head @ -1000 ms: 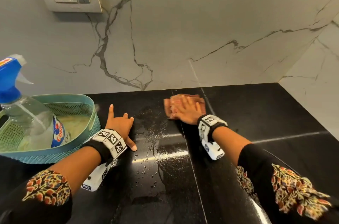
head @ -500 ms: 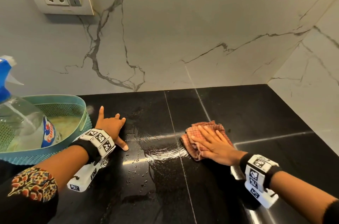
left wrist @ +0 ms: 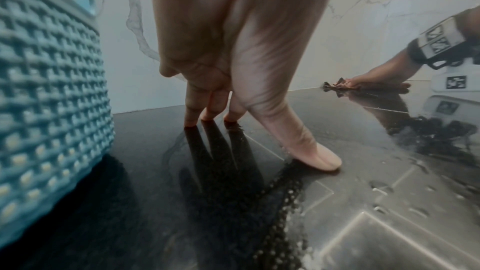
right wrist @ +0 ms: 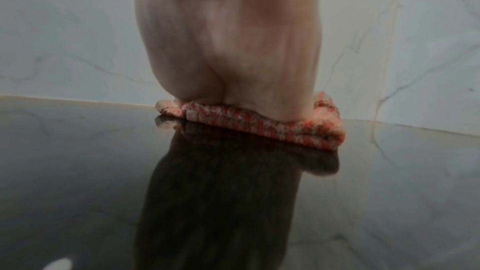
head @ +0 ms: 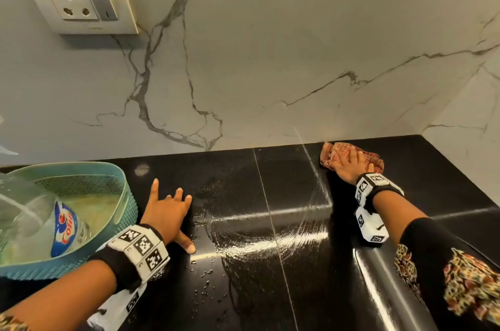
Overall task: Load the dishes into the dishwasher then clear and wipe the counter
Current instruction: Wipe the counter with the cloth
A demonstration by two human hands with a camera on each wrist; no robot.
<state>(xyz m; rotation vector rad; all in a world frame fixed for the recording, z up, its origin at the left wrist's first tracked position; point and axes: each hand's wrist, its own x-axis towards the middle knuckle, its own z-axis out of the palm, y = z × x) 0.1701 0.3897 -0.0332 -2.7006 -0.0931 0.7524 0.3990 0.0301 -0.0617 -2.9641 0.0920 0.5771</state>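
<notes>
1. The counter [head: 270,290] is black and shiny. A white wall [head: 270,60] with grey lines stands behind it, and another wall meets it at the far right corner.

2. The right hand [head: 351,165] lies flat on a red checked cloth [head: 331,156]. The fingers are straight and spread, not wrapped round it. The flat hand pushes the cloth down, and I think that is so it rubs the counter well.

3. The cloth sits far back, touching the spot where the counter meets the wall, close to the corner. From the right wrist view the cloth [right wrist: 259,124] is squashed thin under the palm.

4. Wet streaks [head: 270,241] curve across the middle of the counter, and small drops [head: 205,276] lie near the front. That part looks like it needs more wiping.

5. The left hand [head: 167,213] holds nothing. Its fingers are spread, and the fingertips [left wrist: 192,120] and thumb touch the counter. I think it is there to prop the person up while the other arm reaches far.

6. A blue-green basket [head: 119,225] sits just left of that hand, close but not touching. A spray bottle [head: 62,227] leans inside it, out of the way of the wiping.

7. No dishes show here, so I guess the wiping is the last job.
</notes>
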